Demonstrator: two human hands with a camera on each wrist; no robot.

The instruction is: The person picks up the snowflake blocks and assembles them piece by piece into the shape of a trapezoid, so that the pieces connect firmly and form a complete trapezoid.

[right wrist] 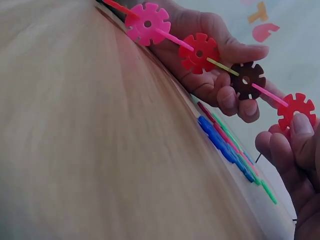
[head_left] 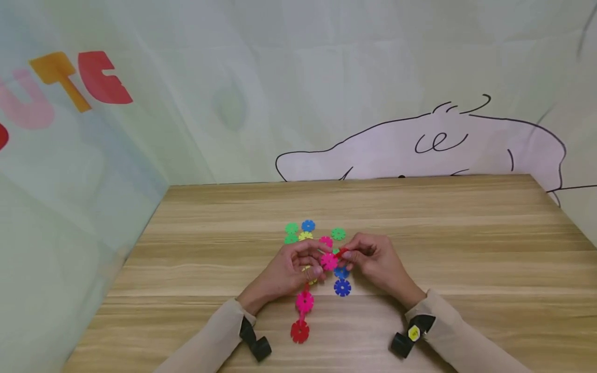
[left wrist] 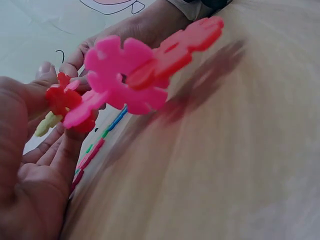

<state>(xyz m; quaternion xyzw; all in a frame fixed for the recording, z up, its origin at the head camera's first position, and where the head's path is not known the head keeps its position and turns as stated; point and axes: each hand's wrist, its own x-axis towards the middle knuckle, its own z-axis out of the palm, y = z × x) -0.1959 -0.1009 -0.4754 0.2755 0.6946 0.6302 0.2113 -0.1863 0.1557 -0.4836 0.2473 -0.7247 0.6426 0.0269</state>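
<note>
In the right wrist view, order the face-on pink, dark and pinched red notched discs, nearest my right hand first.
1. Pinched red notched disc, in the right hand.
2. Dark notched disc, next leftward.
3. Face-on pink notched disc, farther upper left.

My place looks like a play corner or a small staged booth; which one, I cannot say. The pale covering (head_left: 326, 67) behind the wood-grain table (head_left: 196, 259) has creases like a cloth, with coloured letters (head_left: 103, 80) at the left and a cartoon drawing (head_left: 396, 142) at the far right. Bright toy discs (head_left: 342, 291) lie on this table.
</note>
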